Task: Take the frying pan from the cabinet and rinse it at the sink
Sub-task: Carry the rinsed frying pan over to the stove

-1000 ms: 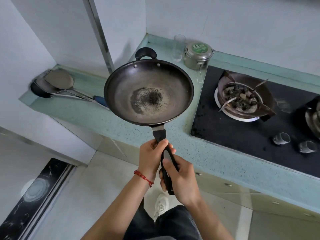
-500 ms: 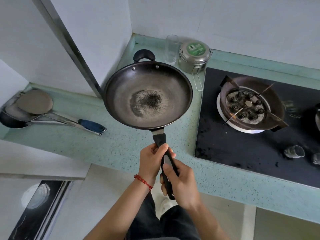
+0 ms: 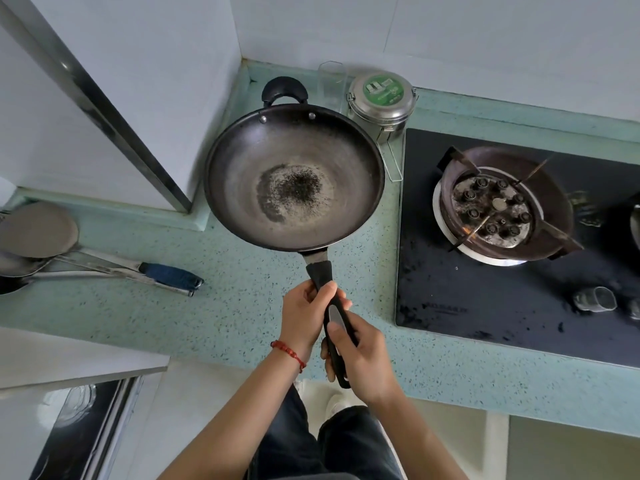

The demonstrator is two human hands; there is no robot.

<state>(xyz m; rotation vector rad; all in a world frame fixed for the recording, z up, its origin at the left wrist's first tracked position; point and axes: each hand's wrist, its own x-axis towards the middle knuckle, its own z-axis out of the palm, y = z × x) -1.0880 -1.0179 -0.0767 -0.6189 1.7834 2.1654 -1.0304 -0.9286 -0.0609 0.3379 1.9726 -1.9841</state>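
- Dark steel frying pan (image 3: 294, 178) is held in the air above the speckled green table (image 3: 242, 306), its bowl facing up and roughly level; a patch of black residue sits at the centre of the bowl.
- Long axis: the black handle (image 3: 332, 317) runs from the bowl back toward the person's body, so the bowl lies straight ahead of the hands and a small loop handle (image 3: 284, 90) marks the far end.
- Left hand (image 3: 304, 317) is clamped on the handle nearer the bowl; a red bead bracelet (image 3: 289, 355) sits on that wrist.
- Right hand (image 3: 360, 362) is clamped on the handle nearer its tail end, just behind the left hand. Both hands share the load.
- Surface: beyond the pan's far rim stand a clear glass (image 3: 331, 84) and a steel lidded tin (image 3: 381, 102); to the right is a black gas hob (image 3: 485, 306) with a burner (image 3: 498, 209); to the left lie ladles (image 3: 38, 237) with a blue-gripped handle.
- Room: white tiled walls meet in a corner behind the pan. No sink is in view.
- Judgement: the pan is out of the cabinet; the rinse is not yet done, and the carry calls for keeping the bowl clear of the glass and tin.
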